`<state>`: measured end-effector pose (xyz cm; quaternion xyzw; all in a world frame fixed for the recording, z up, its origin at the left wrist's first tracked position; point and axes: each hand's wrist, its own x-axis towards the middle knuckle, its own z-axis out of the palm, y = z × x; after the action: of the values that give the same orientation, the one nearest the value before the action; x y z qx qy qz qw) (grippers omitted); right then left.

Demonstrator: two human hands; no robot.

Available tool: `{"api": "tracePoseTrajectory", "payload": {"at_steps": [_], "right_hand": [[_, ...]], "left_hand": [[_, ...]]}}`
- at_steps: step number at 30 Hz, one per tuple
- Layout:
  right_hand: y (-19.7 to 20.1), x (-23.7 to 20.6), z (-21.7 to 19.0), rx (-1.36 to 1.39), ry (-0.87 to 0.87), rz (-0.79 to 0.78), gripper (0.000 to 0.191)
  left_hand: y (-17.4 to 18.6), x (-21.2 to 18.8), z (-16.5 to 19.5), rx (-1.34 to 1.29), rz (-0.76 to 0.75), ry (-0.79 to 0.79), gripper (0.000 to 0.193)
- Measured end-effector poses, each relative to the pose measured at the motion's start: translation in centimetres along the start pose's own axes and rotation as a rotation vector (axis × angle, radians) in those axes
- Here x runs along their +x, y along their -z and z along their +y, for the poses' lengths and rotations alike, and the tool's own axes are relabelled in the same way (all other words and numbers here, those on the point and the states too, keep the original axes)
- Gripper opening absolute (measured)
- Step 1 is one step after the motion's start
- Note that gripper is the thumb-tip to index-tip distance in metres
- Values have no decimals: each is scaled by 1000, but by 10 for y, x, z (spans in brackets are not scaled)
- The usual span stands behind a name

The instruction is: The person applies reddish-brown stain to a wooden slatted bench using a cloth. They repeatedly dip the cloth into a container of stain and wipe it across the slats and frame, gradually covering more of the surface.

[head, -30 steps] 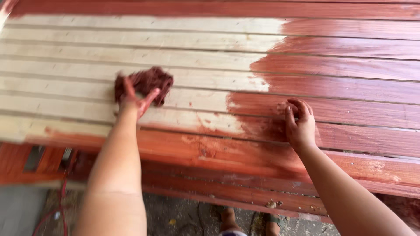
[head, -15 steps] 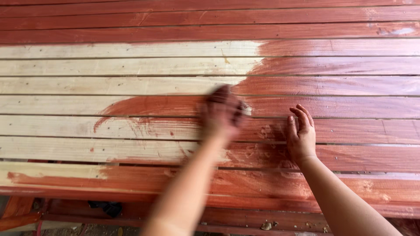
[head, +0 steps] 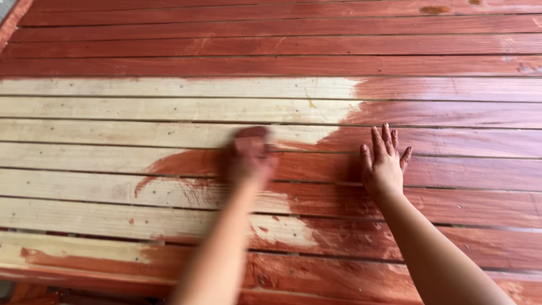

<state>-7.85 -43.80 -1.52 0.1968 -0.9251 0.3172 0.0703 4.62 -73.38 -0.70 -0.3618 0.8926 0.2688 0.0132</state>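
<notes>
A slatted wooden surface point(head: 113, 107) fills the view, part bare pale wood at the left, part wet red-brown stain point(head: 451, 101) at the right and along the top. My left hand point(head: 252, 156) is blurred with motion and grips a stain-soaked red rag point(head: 251, 138), pressed on a slat at the border of bare and stained wood. A fresh reddish streak point(head: 180, 164) runs left of it. My right hand point(head: 384, 164) lies flat, fingers spread, on the stained slats to the right, holding nothing.
Narrow gaps separate the slats. The near edge of the wooden surface point(head: 113, 265) runs along the bottom, with stain patches on it. A strip of grey floor point(head: 7, 8) shows at the top left corner.
My left hand swept the rag from the bare left part to the right, leaving a red streak, and now sits back toward the middle. The right hand stayed flat.
</notes>
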Motion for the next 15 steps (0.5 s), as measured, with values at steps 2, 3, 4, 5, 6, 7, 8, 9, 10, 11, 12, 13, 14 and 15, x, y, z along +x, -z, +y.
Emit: {"api": "tracePoseTrajectory", "payload": {"at_steps": [2, 3, 4, 5, 6, 7, 8, 9, 10, 11, 12, 13, 14, 15], "right_hand": [[-9, 7, -4, -110, 31, -10, 62], [-13, 8, -6, -163, 44, -16, 64], [-16, 8, -7, -163, 39, -33, 65], [-17, 8, -8, -163, 35, -49, 66], [-18, 8, -9, -164, 29, -66, 67], [-19, 8, -10, -191, 11, -86, 66], [-18, 9, -11, -218, -9, -109, 64], [-18, 7, -12, -247, -30, -140, 62], [-17, 6, -13, -244, -25, -143, 61], [-17, 7, -14, -237, -17, -134, 61], [-15, 8, -14, -235, -8, -123, 60], [-14, 8, -14, -220, -13, -122, 58], [-13, 7, -14, -203, -19, -125, 57], [-13, 7, -13, -185, -22, -125, 56]], "left_hand": [[46, 33, -61, -1392, -37, 244, 62], [68, 43, -89, -1050, 106, 158, 66], [91, 51, -114, -707, 239, 71, 76], [112, 58, -132, -362, 363, -19, 88], [126, 64, -141, -12, 473, -107, 101], [131, 69, -141, 340, 569, -194, 117], [132, 73, -135, 273, 427, -32, 107], [127, 74, -123, 206, 277, 134, 99], [115, 72, -105, 136, 130, 300, 91], [102, 68, -86, 186, 157, 212, 91], [88, 62, -64, 230, 182, 121, 91], [71, 51, -44, 163, 146, 34, 79], [52, 36, -22, 101, 110, -52, 69], [34, 23, 3, 24, 248, -296, 64]]}}
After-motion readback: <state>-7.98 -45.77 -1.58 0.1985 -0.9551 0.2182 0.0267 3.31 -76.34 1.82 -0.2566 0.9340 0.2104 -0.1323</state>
